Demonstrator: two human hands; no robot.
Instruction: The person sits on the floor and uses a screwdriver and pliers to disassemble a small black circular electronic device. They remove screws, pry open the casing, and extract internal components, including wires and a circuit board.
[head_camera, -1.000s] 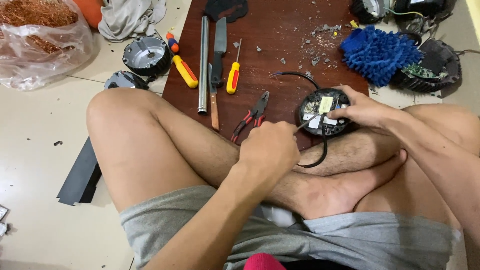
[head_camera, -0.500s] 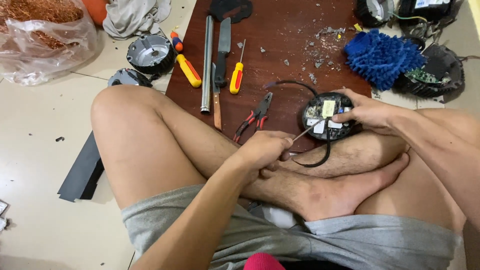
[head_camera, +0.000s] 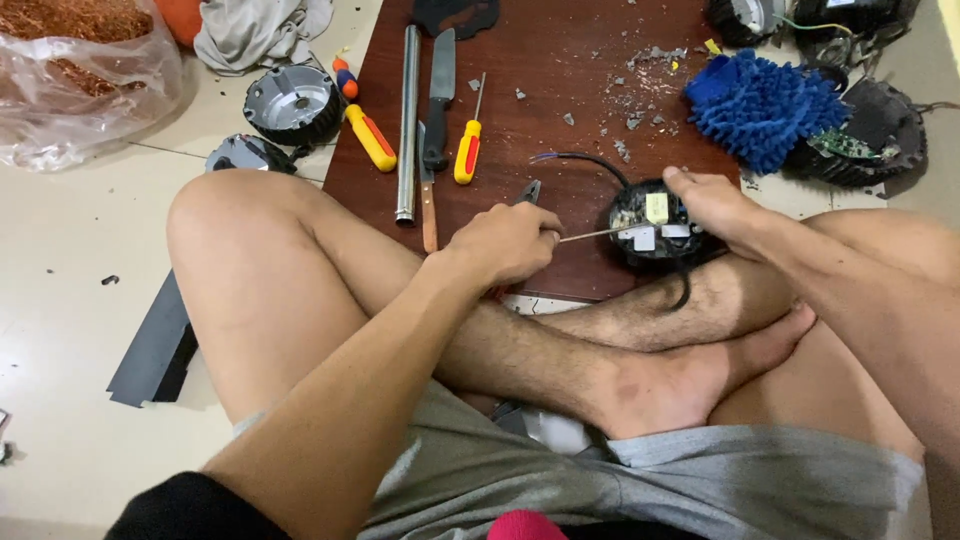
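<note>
Meanwhile left hand (head_camera: 510, 240) pokes screwdriver (head_camera: 598, 234) into round black device (head_camera: 655, 222).

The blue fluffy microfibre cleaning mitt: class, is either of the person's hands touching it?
No: the blue fluffy microfibre cleaning mitt lies apart on the board, beyond the right hand, which rests on the round black electronic unit.

The left hand (head_camera: 510, 240) closes over its tool's handle, hiding it; only the thin shaft (head_camera: 600, 234) shows. Pliers (head_camera: 528, 192) peek out behind that hand. The right hand (head_camera: 715, 205) covers the round black device's (head_camera: 650, 225) far side. The picture's top edge cuts off the dark parts (head_camera: 820, 15) at the board's (head_camera: 560, 110) far corner.
</note>
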